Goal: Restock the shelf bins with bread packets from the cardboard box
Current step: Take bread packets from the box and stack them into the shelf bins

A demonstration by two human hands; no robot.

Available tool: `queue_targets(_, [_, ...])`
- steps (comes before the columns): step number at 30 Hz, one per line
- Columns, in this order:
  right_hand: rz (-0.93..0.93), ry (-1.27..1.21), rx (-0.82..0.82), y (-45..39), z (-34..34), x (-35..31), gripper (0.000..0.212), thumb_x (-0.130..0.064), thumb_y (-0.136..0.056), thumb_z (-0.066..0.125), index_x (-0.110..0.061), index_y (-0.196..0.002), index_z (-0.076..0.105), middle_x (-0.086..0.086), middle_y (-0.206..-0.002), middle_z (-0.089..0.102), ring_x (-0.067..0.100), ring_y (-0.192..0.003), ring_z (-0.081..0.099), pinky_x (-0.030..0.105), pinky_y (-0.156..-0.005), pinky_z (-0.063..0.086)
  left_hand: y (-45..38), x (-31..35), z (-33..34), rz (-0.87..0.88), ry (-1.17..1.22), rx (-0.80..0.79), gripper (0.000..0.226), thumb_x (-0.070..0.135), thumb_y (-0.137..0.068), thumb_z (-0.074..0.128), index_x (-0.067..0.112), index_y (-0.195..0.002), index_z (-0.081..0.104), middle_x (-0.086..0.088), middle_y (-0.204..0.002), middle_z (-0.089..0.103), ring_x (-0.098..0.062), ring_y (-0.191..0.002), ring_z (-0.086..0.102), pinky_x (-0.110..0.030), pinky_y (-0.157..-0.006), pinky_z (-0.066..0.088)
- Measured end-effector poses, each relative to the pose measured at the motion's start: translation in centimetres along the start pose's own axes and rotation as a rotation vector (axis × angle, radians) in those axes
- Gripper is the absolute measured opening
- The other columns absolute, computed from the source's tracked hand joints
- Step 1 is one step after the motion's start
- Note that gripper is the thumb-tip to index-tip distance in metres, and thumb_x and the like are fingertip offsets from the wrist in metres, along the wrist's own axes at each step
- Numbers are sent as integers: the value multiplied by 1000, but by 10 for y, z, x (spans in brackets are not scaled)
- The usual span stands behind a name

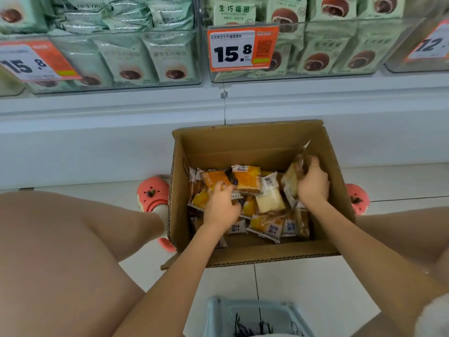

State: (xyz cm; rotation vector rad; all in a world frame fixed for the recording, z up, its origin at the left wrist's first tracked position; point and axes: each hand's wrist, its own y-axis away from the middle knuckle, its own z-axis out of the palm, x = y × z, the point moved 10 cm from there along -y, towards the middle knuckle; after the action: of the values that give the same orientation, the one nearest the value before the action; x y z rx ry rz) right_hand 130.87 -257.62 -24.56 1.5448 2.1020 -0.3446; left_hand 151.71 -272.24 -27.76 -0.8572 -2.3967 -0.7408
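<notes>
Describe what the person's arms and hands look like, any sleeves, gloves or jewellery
Both forearms are bare up to the frame edge: no sleeves show. The left hand and right hand wear no gloves, and no rings, watch or bracelets are visible on the fingers or wrists.

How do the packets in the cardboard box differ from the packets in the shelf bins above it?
The bread packets in the cardboard box are orange and clear, showing the bread; the shelf packets are pale green and opaque. The box ones lie jumbled; the front shelf ones stand upright. Both hands, left hand and right hand, grip box ones only. Both kinds are sealed.
</notes>
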Motion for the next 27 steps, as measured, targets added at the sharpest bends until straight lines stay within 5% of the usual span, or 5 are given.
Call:
queue_targets(6, [-382,6,-141,104,-3,-80,51,-15,-94,53,-22,-141,37,5,-90,69,22,-72,66,34,-62,54,28,37,38,-403,1289,-496,59,43,-75,70,18,-126,53,-8,-126,57,-29,-114,55,-48,-92,50])
queue_targets(11, [-805,165,-68,182,11,-110,55,-10,-59,85,-17,-110,64,-1,-66,68,16,-54,65,26,-39,48,27,26,27,-432,1510,-315,51,33,-83,69,12,-127,53,-13,-117,65,-26,-89,70,-35,-67,57])
queue_targets(14, [-870,104,-182,179,19,-117,31,-7,-74,73,-16,-102,64,2,-77,70,19,-64,67,30,-49,54,25,17,16,-436,1408,-189,27,16,-87,66,14,-113,60,-10,-103,69,-18,-74,71,-25,-56,56])
queue_targets(22, [-140,-571,73,93,-54,-48,24,-12,-90,59,-18,-114,55,-9,-108,60,2,-98,57,21,-87,51,31,13,7,-430,1537,-243,28,9,-91,59,11,-119,56,-14,-100,70,-17,-73,70,-21,-51,56])
queue_targets(27, [345,-853,-531,76,9,-26,37,-50,-93,48,-20,-112,60,2,-108,69,20,-98,66,40,-90,53,33,37,-5,-301,1596,-430,38,13,-82,61,15,-119,56,-13,-103,69,-18,-73,71,-22,-53,57])
